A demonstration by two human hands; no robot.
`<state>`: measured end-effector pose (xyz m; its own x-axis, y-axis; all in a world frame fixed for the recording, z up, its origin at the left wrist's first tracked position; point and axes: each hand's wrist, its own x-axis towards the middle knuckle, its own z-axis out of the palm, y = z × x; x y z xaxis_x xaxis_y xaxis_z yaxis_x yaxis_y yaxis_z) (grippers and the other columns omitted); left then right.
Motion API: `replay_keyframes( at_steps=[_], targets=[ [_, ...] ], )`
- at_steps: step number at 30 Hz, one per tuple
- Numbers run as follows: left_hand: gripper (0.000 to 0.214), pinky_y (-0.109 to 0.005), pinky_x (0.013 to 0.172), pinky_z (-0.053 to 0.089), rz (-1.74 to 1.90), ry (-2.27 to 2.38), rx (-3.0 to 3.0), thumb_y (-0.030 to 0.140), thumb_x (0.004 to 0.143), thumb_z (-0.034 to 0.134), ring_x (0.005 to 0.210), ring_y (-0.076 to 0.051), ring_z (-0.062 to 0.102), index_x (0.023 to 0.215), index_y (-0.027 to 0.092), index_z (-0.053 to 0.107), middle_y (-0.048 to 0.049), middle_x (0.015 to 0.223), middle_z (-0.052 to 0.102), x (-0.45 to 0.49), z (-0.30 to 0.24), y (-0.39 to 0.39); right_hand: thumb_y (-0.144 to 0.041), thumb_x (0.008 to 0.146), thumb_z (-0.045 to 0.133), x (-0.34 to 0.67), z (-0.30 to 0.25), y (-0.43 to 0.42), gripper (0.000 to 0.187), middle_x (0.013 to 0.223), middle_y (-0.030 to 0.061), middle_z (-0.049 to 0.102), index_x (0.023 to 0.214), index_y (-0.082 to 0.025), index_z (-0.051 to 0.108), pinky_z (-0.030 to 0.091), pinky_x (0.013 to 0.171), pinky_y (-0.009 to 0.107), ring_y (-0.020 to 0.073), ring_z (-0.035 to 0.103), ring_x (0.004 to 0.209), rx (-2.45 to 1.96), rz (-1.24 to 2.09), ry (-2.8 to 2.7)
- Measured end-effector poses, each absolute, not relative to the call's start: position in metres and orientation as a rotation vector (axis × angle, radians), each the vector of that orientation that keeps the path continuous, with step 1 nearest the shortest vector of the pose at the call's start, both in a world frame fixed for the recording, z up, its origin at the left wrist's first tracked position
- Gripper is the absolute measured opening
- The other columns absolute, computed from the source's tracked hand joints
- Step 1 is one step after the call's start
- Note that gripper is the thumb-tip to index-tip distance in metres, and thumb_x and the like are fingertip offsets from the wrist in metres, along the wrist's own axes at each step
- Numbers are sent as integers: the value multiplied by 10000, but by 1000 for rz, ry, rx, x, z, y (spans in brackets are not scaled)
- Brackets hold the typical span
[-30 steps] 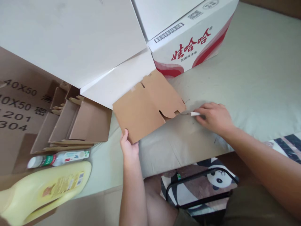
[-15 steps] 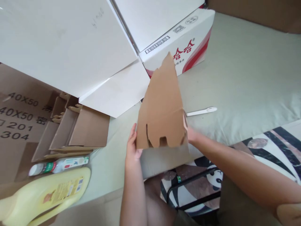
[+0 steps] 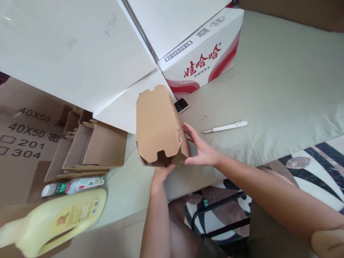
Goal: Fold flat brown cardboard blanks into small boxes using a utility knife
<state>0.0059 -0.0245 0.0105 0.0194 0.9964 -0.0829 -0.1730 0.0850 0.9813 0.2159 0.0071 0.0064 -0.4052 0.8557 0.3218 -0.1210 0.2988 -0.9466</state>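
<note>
A brown cardboard box point(image 3: 158, 122) with notched, cut-out flaps is tilted over the cloth-covered surface in front of me. My left hand point(image 3: 161, 175) grips its near lower edge; the thumb shows and the other fingers are hidden beneath the cardboard. Along the box's right side is my right hand point(image 3: 201, 148), its fingers and thumb spread apart. The fingertips are close against the side panel, and whether they press on it I cannot tell. To the right of that hand lies a thin white craft knife point(image 3: 227, 127). Behind the box a small dark-screened phone point(image 3: 181, 105) is partly visible.
A white carton with red lettering point(image 3: 204, 64) and large white boxes point(image 3: 80, 46) stand at the back. Folded brown cartons point(image 3: 104, 145), a clear bottle point(image 3: 77, 185) and a yellow jug point(image 3: 67, 218) are on the left. A black metal frame point(image 3: 225, 228) shows below the surface's edge.
The cardboard has turned from a pointed upright view to a box shape and shifted left. The phone and more of the knife have come into view. My right hand's fingers now show spread.
</note>
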Motion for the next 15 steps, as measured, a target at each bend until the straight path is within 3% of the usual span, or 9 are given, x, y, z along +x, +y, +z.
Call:
replay_keyframes(
  at_steps=[3, 5, 8, 11, 15],
  targets=[
    [651, -422, 1082, 446, 1240, 1105, 1039, 324, 624, 855, 1273, -294, 558, 1240, 301, 647, -63, 1327, 630, 4, 0, -25, -504, 705, 760, 212, 5, 3, 1167, 1660, 136, 71, 1577, -270, 21, 204, 1203, 587, 351, 73, 1529, -787, 1098, -1710],
    [626, -392, 1061, 461, 1383, 1144, 920, 377, 598, 853, 1234, -278, 591, 1192, 290, 676, -51, 1262, 674, 4, -6, -25, -381, 764, 691, 209, 4, -1, 1048, 1662, 127, 60, 1577, -269, 39, 218, 1201, 579, 336, 61, 1532, -839, 961, -1763],
    [560, -374, 997, 504, 1484, 1179, 756, 440, 572, 828, 1229, -295, 595, 1094, 268, 722, -56, 1211, 702, 8, -8, -25, -257, 783, 604, 206, 4, -6, 938, 1663, 122, 70, 1574, -265, 100, 288, 1181, 543, 318, 151, 1522, -851, 788, -1837],
    [480, -354, 901, 547, 1492, 1175, 643, 479, 604, 761, 1218, -305, 600, 1019, 239, 739, -76, 1164, 717, 11, -4, -28, -241, 799, 577, 204, 8, -11, 812, 1660, 97, 127, 1545, -281, 258, 312, 1157, 547, 335, 195, 1508, -921, 610, -1900],
    [425, -365, 875, 552, 1489, 1182, 487, 466, 663, 650, 1206, -299, 599, 1008, 228, 727, -81, 1089, 730, 13, 8, -33, -366, 866, 569, 199, 12, -13, 593, 1588, 44, 363, 1450, -348, 465, 216, 1163, 609, 364, 230, 1491, -933, 519, -2154]
  ],
)
